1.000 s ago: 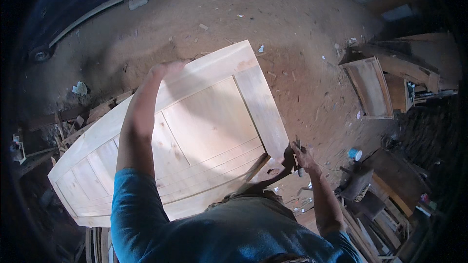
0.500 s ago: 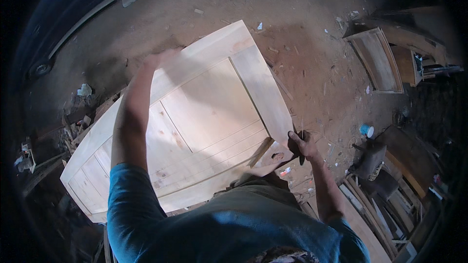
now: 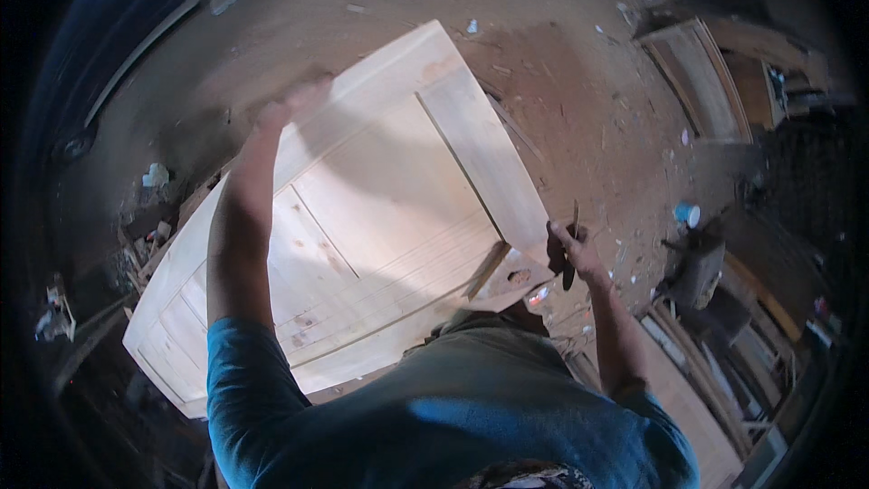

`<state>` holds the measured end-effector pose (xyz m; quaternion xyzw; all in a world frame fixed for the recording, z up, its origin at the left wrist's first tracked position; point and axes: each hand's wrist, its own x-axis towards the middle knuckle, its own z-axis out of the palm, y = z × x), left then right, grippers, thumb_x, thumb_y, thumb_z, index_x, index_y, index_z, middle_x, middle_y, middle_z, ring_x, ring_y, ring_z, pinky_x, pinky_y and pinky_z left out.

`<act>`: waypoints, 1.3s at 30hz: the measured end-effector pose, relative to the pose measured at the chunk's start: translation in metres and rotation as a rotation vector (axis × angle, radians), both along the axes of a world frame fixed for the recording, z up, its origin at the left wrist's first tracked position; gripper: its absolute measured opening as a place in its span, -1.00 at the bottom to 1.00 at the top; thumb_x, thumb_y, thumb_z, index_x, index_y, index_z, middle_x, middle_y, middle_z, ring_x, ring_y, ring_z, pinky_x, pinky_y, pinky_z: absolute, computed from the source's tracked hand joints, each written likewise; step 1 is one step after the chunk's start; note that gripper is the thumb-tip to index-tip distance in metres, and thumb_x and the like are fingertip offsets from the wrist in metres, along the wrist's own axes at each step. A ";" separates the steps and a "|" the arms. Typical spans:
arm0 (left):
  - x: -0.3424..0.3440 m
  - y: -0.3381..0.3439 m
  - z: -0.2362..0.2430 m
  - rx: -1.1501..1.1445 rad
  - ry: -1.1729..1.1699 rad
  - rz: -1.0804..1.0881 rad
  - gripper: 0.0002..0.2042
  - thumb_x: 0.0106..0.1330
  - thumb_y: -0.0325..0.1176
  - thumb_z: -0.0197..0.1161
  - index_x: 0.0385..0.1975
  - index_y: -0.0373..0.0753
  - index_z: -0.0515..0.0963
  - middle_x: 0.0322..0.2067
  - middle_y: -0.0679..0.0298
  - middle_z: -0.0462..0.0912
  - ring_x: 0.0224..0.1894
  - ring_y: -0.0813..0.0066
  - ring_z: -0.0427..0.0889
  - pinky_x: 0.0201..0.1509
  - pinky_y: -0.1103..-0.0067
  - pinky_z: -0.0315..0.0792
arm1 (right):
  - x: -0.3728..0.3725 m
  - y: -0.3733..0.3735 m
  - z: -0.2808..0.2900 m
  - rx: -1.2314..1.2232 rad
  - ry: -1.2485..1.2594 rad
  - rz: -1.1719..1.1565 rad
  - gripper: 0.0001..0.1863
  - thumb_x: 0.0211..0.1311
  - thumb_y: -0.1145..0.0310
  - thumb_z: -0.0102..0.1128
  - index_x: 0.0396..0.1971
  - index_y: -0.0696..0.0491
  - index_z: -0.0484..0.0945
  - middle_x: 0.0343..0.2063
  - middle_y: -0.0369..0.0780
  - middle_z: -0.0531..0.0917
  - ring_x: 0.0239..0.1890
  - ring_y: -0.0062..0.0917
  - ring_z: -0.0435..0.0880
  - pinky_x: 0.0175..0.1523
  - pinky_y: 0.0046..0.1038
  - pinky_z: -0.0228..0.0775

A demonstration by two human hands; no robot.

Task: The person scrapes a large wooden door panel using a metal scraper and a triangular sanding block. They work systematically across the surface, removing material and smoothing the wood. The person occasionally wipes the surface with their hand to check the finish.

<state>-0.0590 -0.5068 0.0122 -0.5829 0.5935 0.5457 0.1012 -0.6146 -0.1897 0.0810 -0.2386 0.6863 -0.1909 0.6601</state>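
A pale wooden panelled door (image 3: 380, 186) lies slanted across the space in front of me. At its far long edge is my left hand (image 3: 294, 101); the fingers are blurred, so their grip does not show. By the right end, close to the near corner, my right hand (image 3: 579, 249) is closed around a thin dark tool (image 3: 568, 276) with a narrow end sticking up above the fist. The tool's exact kind is unclear. A dark-edged slot (image 3: 487, 270) and a rough hole (image 3: 519, 277) mark the door near that corner.
A dark vehicle (image 3: 149, 32) stands at the far left. Wooden furniture pieces (image 3: 697, 81) lie at the far right. A blue-and-white container (image 3: 687, 214) sits on the littered dirt floor, above stacked boards (image 3: 715, 362). Scrap wood (image 3: 149, 244) is heaped at left.
My right hand has shifted slightly right and away from the door's corner, and the tool's narrow upper end now shows. My left hand stays by the far edge. The whole view has shifted a little.
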 end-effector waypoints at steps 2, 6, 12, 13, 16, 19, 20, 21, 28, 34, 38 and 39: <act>-0.013 -0.010 -0.003 -0.035 -0.007 -0.003 -0.35 0.63 0.00 -0.11 0.56 -0.29 0.17 0.56 0.00 0.19 0.58 0.11 0.18 0.67 0.30 0.01 | -0.009 0.012 -0.011 -0.021 0.078 0.012 -0.47 0.49 -0.05 0.26 -0.58 0.05 0.53 -0.64 -0.27 0.59 -0.63 -0.57 0.53 -0.51 -0.45 0.32; -0.037 -0.025 -0.011 -0.101 -0.018 -0.004 -0.34 0.63 0.04 -0.13 0.55 -0.32 0.18 0.56 0.00 0.20 0.58 0.10 0.18 0.66 0.30 0.01 | -0.025 0.055 -0.031 0.000 0.271 -0.149 -0.38 0.52 -0.16 0.15 -0.45 0.17 0.64 -0.55 -0.19 0.68 -0.54 -0.48 0.61 -0.45 -0.44 0.38; -0.041 -0.025 -0.021 -0.161 -0.025 0.039 -0.30 0.64 0.09 -0.16 0.53 -0.37 0.21 0.55 -0.01 0.21 0.58 0.10 0.18 0.66 0.31 0.01 | -0.040 0.129 -0.052 0.363 -0.112 -0.612 -0.42 0.64 -0.08 -0.09 0.11 0.24 0.30 -0.06 0.15 0.66 -0.18 -0.08 0.80 -0.42 -0.29 0.69; -0.039 -0.026 -0.022 -0.171 -0.027 0.047 -0.30 0.64 0.10 -0.16 0.53 -0.38 0.21 0.55 -0.01 0.21 0.58 0.10 0.17 0.66 0.31 0.01 | -0.037 0.139 -0.060 0.347 -0.175 -0.624 -0.42 0.64 -0.08 -0.10 0.12 0.24 0.32 -0.03 0.15 0.65 -0.17 -0.07 0.80 -0.45 -0.32 0.69; -0.031 -0.026 -0.027 -0.200 -0.035 0.063 -0.28 0.64 0.13 -0.18 0.52 -0.40 0.22 0.55 -0.01 0.22 0.58 0.09 0.17 0.65 0.31 0.00 | -0.001 0.165 -0.087 0.321 -0.304 -0.633 -0.46 0.65 0.03 -0.15 0.24 0.22 0.37 0.02 0.06 0.63 -0.07 -0.10 0.75 -0.15 -0.20 0.72; -0.026 -0.027 -0.033 -0.227 -0.042 0.070 -0.26 0.65 0.16 -0.20 0.51 -0.43 0.23 0.55 -0.01 0.22 0.58 0.09 0.17 0.65 0.31 0.00 | 0.055 0.184 -0.093 0.401 -0.351 -0.636 -0.47 0.63 0.09 -0.20 0.31 0.17 0.43 0.13 0.04 0.61 0.13 -0.08 0.66 0.30 0.00 0.52; -0.026 -0.026 -0.035 -0.267 -0.122 0.063 -0.25 0.65 0.17 -0.20 0.50 -0.43 0.24 0.55 -0.01 0.22 0.58 0.09 0.17 0.65 0.32 0.00 | 0.075 0.188 -0.088 0.369 -0.391 -0.739 -0.48 0.62 0.09 -0.19 0.29 0.17 0.44 0.13 0.03 0.61 0.12 -0.08 0.66 0.31 0.01 0.49; -0.028 -0.027 -0.037 -0.240 -0.046 0.070 -0.24 0.65 0.17 -0.21 0.50 -0.44 0.24 0.55 -0.01 0.22 0.58 0.09 0.17 0.65 0.32 0.00 | 0.093 0.189 -0.082 0.352 -0.408 -0.853 -0.48 0.61 0.10 -0.19 0.27 0.17 0.46 0.14 0.02 0.61 0.12 -0.07 0.65 0.32 0.02 0.47; -0.035 -0.033 -0.044 -0.334 -0.121 0.093 -0.26 0.63 0.20 -0.23 0.50 -0.34 0.29 0.50 -0.09 0.30 0.55 -0.01 0.25 0.63 0.31 0.04 | 0.165 0.158 -0.050 0.195 -0.216 -1.225 -0.50 0.60 0.07 -0.18 0.16 0.14 0.56 0.07 -0.07 0.70 0.10 -0.15 0.67 0.33 -0.03 0.45; -0.016 -0.033 -0.060 -0.236 -0.070 0.229 -0.18 0.59 0.27 -0.22 0.45 -0.45 0.33 0.46 -0.15 0.35 0.52 -0.01 0.29 0.60 0.28 0.09 | 0.160 0.155 -0.051 0.259 -0.228 -1.209 -0.47 0.62 0.04 -0.17 0.24 0.13 0.52 0.13 -0.11 0.68 0.16 -0.17 0.65 0.36 -0.05 0.42; -0.005 -0.037 -0.073 -0.279 -0.102 0.224 -0.18 0.58 0.27 -0.21 0.43 -0.44 0.35 0.44 -0.16 0.38 0.49 -0.05 0.33 0.57 0.25 0.15 | 0.159 0.156 -0.065 0.276 -0.198 -1.233 -0.46 0.61 0.06 -0.19 0.26 0.15 0.51 0.18 -0.07 0.65 0.21 -0.20 0.63 0.39 -0.09 0.41; -0.002 -0.039 -0.075 -0.286 -0.110 0.217 -0.18 0.58 0.27 -0.21 0.43 -0.44 0.36 0.43 -0.17 0.38 0.48 -0.06 0.34 0.56 0.25 0.16 | 0.159 0.155 -0.067 0.280 -0.222 -1.246 -0.46 0.62 0.07 -0.19 0.26 0.15 0.52 0.19 -0.07 0.65 0.21 -0.20 0.62 0.39 -0.11 0.41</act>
